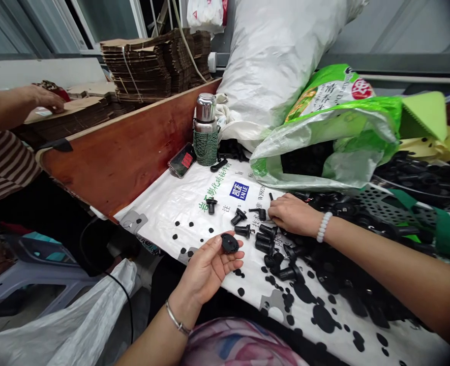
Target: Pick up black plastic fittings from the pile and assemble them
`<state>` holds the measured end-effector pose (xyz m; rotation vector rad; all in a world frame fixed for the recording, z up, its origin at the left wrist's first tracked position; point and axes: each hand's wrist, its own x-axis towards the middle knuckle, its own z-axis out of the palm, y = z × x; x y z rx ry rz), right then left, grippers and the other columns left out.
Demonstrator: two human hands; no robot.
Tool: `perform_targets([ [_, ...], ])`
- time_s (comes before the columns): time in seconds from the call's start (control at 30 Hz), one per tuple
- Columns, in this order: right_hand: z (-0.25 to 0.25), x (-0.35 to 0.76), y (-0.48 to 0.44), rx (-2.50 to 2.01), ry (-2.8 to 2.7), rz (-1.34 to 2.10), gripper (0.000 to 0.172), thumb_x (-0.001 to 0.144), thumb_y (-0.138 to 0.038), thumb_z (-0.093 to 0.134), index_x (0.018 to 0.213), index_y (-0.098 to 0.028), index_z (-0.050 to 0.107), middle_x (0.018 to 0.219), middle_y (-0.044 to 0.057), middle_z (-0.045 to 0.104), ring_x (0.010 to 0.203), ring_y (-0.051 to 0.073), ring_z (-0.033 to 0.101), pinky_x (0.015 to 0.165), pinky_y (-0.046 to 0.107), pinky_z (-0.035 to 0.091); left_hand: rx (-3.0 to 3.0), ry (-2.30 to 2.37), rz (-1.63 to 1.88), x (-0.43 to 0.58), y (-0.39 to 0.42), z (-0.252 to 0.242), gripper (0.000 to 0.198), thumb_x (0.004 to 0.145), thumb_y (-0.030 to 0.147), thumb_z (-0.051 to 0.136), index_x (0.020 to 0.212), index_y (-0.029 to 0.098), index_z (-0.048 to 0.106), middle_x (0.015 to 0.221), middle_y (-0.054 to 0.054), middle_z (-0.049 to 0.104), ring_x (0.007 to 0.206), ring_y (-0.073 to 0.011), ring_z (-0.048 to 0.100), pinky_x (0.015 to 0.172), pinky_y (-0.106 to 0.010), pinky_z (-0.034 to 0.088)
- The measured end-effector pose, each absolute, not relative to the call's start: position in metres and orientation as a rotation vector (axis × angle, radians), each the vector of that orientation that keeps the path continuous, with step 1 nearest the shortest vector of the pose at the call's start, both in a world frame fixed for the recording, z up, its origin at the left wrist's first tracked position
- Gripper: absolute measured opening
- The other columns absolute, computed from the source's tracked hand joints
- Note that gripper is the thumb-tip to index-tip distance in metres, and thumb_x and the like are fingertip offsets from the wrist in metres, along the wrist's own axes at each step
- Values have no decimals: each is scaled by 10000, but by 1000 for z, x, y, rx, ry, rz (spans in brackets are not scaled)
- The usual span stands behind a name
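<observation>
Between the thumb and fingers of my left hand (209,267) is a round black plastic cap (230,243), its flat face turned up. My right hand (295,216) is closed at the edge of the black parts pile; a thin black tip shows above its fingers, but what they grip is mostly hidden. Several black plastic fittings (265,243) with round flanges and short stems lie between my hands on the white printed sheet (179,203). One fitting (211,205) stands apart, farther left. Loose black discs (324,317) are scattered near the front edge.
A steel thermos (205,129) in a green net stands beside a phone (182,160) at the wooden board (133,152). Behind are an open green-and-clear bag (324,137) and a big white sack (274,61). Another person's hand (45,98) rests near cardboard stacks (144,68) at left.
</observation>
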<state>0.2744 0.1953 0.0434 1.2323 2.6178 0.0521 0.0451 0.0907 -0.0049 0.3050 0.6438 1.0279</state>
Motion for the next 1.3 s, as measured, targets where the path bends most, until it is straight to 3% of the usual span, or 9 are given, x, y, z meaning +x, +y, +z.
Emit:
perform_targets([
  [0.27, 64, 285, 178, 1355, 2840, -43, 181, 853, -143, 419, 789, -143, 588, 764, 66, 614, 725, 178, 542, 776, 310, 350, 285, 695, 1024, 54, 92, -4, 272, 887, 293, 478, 1026, 88, 590, 870, -115, 678, 664, -137, 634, 641, -261, 518],
  [0.5, 70, 288, 133, 1472, 3032, -228, 166, 864, -158, 393, 834, -166, 556, 776, 50, 596, 714, 161, 540, 708, 272, 414, 373, 696, 1006, 62, 91, 2, 236, 844, 233, 557, 1045, 114, 589, 930, -113, 679, 679, -134, 641, 654, -256, 521],
  [0.73, 64, 296, 103, 1632, 3083, -836, 183, 899, -242, 421, 858, -192, 592, 805, 39, 596, 727, 147, 563, 678, 255, 441, 450, 637, 967, 68, 90, 6, 303, 786, 204, 630, 1078, 130, 598, 1024, -124, 665, 757, -163, 659, 727, -284, 512],
  [0.9, 60, 290, 91, 1824, 3097, -1052, 147, 891, -247, 472, 861, -204, 609, 793, 19, 603, 714, 130, 570, 656, 229, 449, 474, 626, 934, 69, 86, 6, 324, 774, 207, 645, 1086, 134, 592, 1054, -144, 660, 812, -190, 666, 774, -308, 503],
  [1.3, 49, 270, 73, 1781, 2998, -1694, 137, 865, -240, 540, 941, -193, 644, 835, 37, 643, 722, 129, 608, 640, 200, 490, 534, 540, 877, 71, 79, 6, 282, 795, 193, 621, 1073, 148, 601, 1020, -113, 676, 819, -183, 672, 767, -298, 522],
])
